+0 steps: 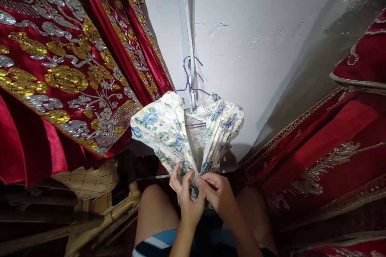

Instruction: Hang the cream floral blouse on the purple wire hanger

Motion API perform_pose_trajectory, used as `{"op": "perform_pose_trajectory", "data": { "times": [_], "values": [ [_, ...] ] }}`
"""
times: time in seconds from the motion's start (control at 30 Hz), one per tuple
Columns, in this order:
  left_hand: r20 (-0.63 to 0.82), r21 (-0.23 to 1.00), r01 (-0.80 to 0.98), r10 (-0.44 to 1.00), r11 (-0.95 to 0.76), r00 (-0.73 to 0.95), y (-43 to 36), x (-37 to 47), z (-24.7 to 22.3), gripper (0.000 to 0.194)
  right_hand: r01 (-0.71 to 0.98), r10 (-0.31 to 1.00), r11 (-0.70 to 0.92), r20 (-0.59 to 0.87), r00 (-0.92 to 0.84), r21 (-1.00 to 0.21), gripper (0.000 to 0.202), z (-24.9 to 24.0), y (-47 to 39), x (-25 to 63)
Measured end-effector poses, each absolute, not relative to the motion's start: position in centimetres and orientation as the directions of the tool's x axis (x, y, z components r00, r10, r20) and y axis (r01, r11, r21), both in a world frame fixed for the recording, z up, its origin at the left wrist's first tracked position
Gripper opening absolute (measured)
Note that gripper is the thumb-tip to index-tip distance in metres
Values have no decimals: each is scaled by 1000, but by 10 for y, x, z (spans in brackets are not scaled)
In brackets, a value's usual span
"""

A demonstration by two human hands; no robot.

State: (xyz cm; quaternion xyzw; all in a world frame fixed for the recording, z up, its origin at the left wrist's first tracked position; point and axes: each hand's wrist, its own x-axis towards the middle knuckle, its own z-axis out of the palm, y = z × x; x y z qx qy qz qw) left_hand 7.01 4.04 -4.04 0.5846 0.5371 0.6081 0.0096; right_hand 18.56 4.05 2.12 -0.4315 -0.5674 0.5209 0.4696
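A white dress or blouse (pixel 171 128) with blue and yellow flowers hangs in front of me on a purple wire hanger (pixel 187 82). Its neckline gapes above and narrows downward to where both hands meet. My left hand (pixel 188 192) pinches the front edge of the garment, some fingers curled against the cloth. Close beside it, my right hand (pixel 217 190) has thumb and forefinger pressed together on the opposite edge. Any fastener between the fingertips is too small to make out. The garment's lower part is mostly hidden behind my hands.
Red cloth with gold and silver sequins (pixel 66 76) hangs at left. More red embroidered garments (pixel 325 160) hang at right. Behind the hanger is a white wall (pixel 256 28) with a vertical strip (pixel 186 16). A wooden chair (pixel 105 219) with a cushion (pixel 90 180) stands lower left.
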Motion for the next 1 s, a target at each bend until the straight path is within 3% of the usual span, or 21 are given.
{"op": "perform_pose_trajectory", "data": {
  "times": [0.07, 0.2, 0.43, 0.6, 0.73, 0.83, 0.9, 1.0],
  "values": [
    [670, 704, 538, 684, -463, -289, 42, 73, -39, 8, 21, 966, 96, 88, -244, -995, 31, 24, 41, 182],
    [578, 801, 333, 787, -497, -217, 46, 72, -39, 16, 27, 971, 112, 104, -215, -993, 35, 50, 66, 182],
    [487, 852, 269, 869, -450, -91, 42, 95, -54, 16, -273, 978, 160, 191, -90, -949, 29, 162, 158, 191],
    [457, 851, 292, 890, -437, 0, 60, 94, -45, 18, -283, 952, 287, 306, -26, -915, 22, 180, 157, 185],
    [555, 812, 244, 831, -530, -43, 87, 76, 11, 6, -177, 948, 294, 310, -73, -939, 19, 165, 140, 185],
    [688, 726, 216, 702, -654, -187, 112, 59, 77, 27, -105, 933, 340, 349, -84, -935, 20, 162, 132, 188],
    [761, 637, 330, 637, -697, -124, 128, 50, 120, 32, -80, 915, 388, 394, -84, -918, 20, 164, 131, 190],
    [801, 463, 511, 589, -724, 109, 145, 47, 166, 18, -76, 893, 441, 446, -67, -894, 22, 163, 141, 191]
  ]
}}
